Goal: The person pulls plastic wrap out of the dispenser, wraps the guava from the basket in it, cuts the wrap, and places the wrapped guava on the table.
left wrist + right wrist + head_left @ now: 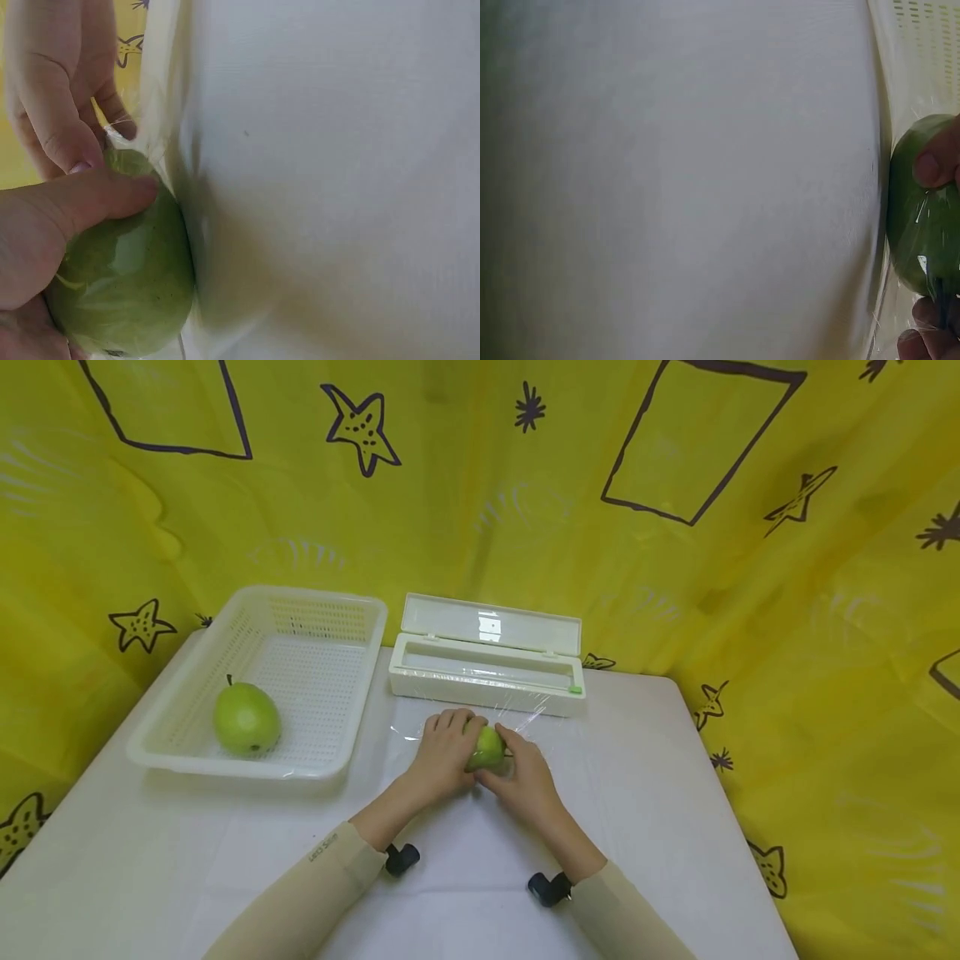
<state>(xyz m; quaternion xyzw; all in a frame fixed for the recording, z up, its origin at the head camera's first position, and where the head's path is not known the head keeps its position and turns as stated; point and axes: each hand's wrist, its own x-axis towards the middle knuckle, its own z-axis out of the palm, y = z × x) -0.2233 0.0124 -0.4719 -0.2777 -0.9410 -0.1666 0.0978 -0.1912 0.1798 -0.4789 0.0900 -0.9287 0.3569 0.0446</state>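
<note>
A green pear (491, 749) lies on its side on the white table, clear plastic wrap (124, 259) covering its skin. My left hand (447, 747) grips the pear's rounded end, its thumb laid across the top in the left wrist view. At the stem end, my right hand (528, 779) pinches the gathered wrap between thumb and fingers. The dark stem (940, 300) shows through the film in the right wrist view. Behind the hands stands a white wrap dispenser (487, 689), lid raised; creased film spreads between it and the pear.
A white perforated basket (360, 710) stands at the left with another green pear (247, 718) inside. The dispenser has a green slider (574, 690) at its right end. A yellow patterned curtain (465, 468) hangs behind the white table (645, 810) and along its sides.
</note>
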